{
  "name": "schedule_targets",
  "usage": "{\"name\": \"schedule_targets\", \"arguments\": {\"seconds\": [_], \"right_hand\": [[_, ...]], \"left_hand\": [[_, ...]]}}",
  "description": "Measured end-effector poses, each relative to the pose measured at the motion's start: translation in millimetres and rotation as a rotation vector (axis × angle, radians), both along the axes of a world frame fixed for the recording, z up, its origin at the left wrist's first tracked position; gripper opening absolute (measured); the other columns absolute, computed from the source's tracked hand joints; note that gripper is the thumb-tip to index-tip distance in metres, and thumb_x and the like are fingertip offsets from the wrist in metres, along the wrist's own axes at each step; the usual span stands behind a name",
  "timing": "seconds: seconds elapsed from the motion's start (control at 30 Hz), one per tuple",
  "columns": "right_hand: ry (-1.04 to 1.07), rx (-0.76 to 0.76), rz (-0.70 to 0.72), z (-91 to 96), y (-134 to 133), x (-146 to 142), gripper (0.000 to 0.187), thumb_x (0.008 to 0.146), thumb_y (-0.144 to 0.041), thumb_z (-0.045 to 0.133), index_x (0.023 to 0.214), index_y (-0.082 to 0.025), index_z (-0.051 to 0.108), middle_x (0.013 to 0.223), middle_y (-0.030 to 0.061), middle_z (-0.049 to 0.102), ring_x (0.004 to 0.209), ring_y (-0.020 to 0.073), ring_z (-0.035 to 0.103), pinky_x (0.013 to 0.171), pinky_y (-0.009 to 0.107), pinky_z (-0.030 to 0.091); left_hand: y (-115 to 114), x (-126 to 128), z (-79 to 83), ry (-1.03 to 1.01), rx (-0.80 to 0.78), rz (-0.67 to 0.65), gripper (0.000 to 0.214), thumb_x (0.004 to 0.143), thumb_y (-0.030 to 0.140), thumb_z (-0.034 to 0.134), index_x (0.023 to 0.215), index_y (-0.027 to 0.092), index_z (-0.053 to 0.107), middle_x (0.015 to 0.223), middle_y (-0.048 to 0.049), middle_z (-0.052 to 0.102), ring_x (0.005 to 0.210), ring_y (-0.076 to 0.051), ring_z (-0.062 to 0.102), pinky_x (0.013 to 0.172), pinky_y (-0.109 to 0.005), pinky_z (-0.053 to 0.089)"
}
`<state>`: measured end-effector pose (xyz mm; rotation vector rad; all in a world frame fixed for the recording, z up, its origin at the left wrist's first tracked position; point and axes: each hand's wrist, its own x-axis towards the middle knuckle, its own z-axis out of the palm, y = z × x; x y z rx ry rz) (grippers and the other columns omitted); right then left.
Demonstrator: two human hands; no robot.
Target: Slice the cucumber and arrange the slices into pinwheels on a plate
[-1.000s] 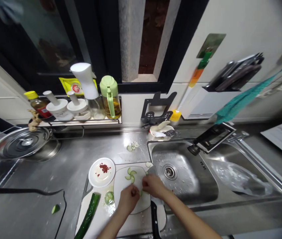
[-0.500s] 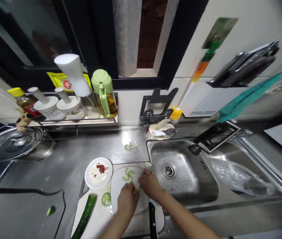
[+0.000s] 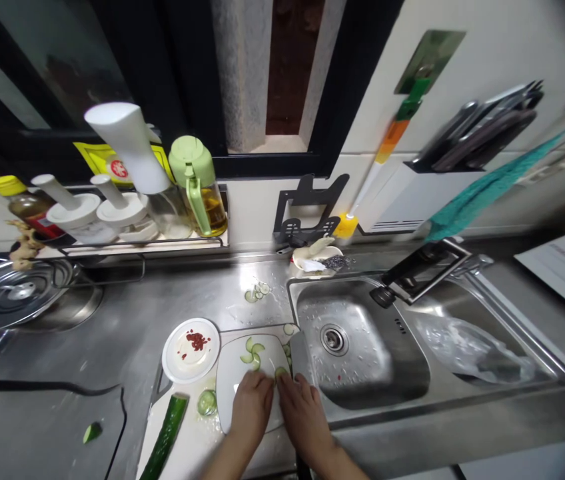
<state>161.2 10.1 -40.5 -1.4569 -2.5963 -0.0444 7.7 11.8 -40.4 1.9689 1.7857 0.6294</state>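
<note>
A white plate (image 3: 230, 360) lies on the cutting board (image 3: 192, 433), with several cucumber slices (image 3: 252, 352) fanned in a curve on it. My left hand (image 3: 252, 405) is over the plate's near part, fingers curled together; whatever they pinch is hidden. Beside it, my right hand (image 3: 305, 408) has its fingertips on a cucumber slice (image 3: 280, 371) at the plate's right side. A knife (image 3: 302, 355) lies partly under my right hand, its black handle toward me. More cucumber slices (image 3: 287, 351) show between plate and blade.
Left of the plate are a cucumber piece (image 3: 165, 437), a pile of cucumber slices (image 3: 207, 403) and a white dish (image 3: 168, 357) with red bits. Loose slices (image 3: 257, 292) lie behind. The sink (image 3: 362, 340) is at right; a pot lid (image 3: 17, 293) is far left.
My right hand has come from the board's right edge back toward me, next to my left hand and onto a slice. It now covers part of the knife. The view has shifted slightly.
</note>
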Motion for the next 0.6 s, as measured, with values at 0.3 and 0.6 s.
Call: {"name": "schedule_targets", "arguments": {"seconds": [0.3,0.6], "right_hand": [[-0.123,-0.059,-0.039,-5.3,-8.4,-7.7,0.050,0.081,-0.003,0.046,0.126,-0.020,0.057,0.134,0.0075,0.057,0.115,0.0318,0.052,0.081,0.047,0.048],[-0.105,-0.135,-0.062,-8.0,-6.0,-6.4,0.055,0.081,-0.001,0.043,0.132,-0.021,0.053,0.138,0.0088,0.053,0.120,0.0332,0.050,0.084,0.052,0.049]], "left_hand": [[0.4,4.1,1.7,0.093,0.040,0.033,0.018,0.087,0.015,0.053,0.077,0.021,0.066,0.077,-0.0022,0.063,0.078,-0.018,0.055,0.072,-0.030,0.041],[2.2,6.6,0.2,0.112,0.076,0.061,0.018,0.089,0.017,0.052,0.080,0.021,0.067,0.077,-0.0022,0.063,0.078,-0.017,0.055,0.072,-0.028,0.040]]}}
